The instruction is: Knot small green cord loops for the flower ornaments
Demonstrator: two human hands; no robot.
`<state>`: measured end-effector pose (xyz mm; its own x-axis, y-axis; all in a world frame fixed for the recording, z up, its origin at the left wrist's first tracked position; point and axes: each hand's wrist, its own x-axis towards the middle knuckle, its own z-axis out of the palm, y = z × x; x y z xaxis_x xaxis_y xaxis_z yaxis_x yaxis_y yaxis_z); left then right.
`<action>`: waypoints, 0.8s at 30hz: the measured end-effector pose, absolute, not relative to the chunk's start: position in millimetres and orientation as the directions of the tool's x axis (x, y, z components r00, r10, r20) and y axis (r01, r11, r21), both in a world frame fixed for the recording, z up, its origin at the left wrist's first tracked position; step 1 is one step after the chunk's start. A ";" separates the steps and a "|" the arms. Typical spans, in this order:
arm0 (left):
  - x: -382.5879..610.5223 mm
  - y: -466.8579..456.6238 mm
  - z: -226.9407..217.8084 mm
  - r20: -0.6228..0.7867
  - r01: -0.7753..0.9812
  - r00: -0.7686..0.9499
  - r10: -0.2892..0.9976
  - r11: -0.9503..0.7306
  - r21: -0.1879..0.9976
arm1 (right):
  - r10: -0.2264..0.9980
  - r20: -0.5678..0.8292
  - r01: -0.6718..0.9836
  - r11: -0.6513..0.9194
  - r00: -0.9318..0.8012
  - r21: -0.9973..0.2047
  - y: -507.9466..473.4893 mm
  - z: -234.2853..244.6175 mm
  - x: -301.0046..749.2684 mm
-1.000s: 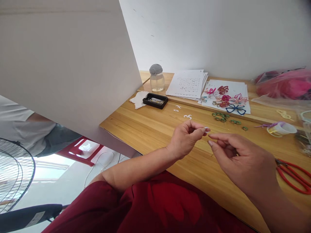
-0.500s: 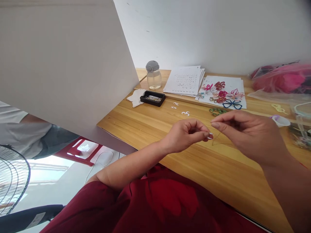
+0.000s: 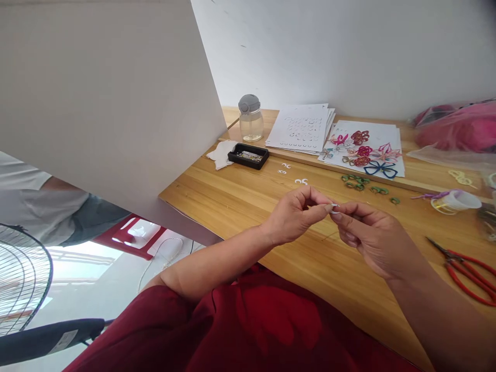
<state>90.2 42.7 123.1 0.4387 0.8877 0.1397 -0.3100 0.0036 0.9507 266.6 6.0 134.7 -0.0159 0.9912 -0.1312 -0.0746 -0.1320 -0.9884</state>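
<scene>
The wooden bench (image 3: 217, 199) takes up most of my view, its left corner jutting toward the floor. Toward its right end lie red-handled scissors (image 3: 453, 259), well apart from the fingers. The left hand (image 3: 296, 216) and right hand (image 3: 374, 235) meet above the bench, between its near and back edges. The left grip pinches a thin white piece; the right grip is pressed together at its other side (from here I can't tell what, if anything, it nips). Green curls (image 3: 363, 180) sit toward the back edge, loose white crescents (image 3: 304, 182) to their left. Smallest is the white piece (image 3: 335, 212) itself, up off the bench at the fingertips. I'd keep that left pinch light but steady, lest it crease, and brace a forearm on the near edge.
</scene>
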 end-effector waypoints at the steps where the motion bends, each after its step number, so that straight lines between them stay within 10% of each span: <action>1: 90.8 42.7 122.8 0.135 -0.316 0.419 0.898 0.005 0.949 | 0.994 -0.110 -0.046 -0.110 -0.007 -0.993 5.0 133.1 267.4; 9: 95.3 41.6 122.1 0.124 -0.370 0.365 0.923 0.021 0.929 | 0.967 0.217 0.311 0.168 0.133 -0.936 -11.4 120.0 269.5; 16: 97.9 37.7 122.1 0.059 -0.389 0.363 0.930 0.093 0.917 | 0.776 0.630 0.755 0.401 0.021 -0.519 -29.5 125.0 269.6; 24: 98.8 36.9 119.0 0.064 -0.382 0.368 0.928 0.089 0.920 | 0.671 0.724 0.838 0.480 -0.161 -0.258 -34.6 128.2 273.3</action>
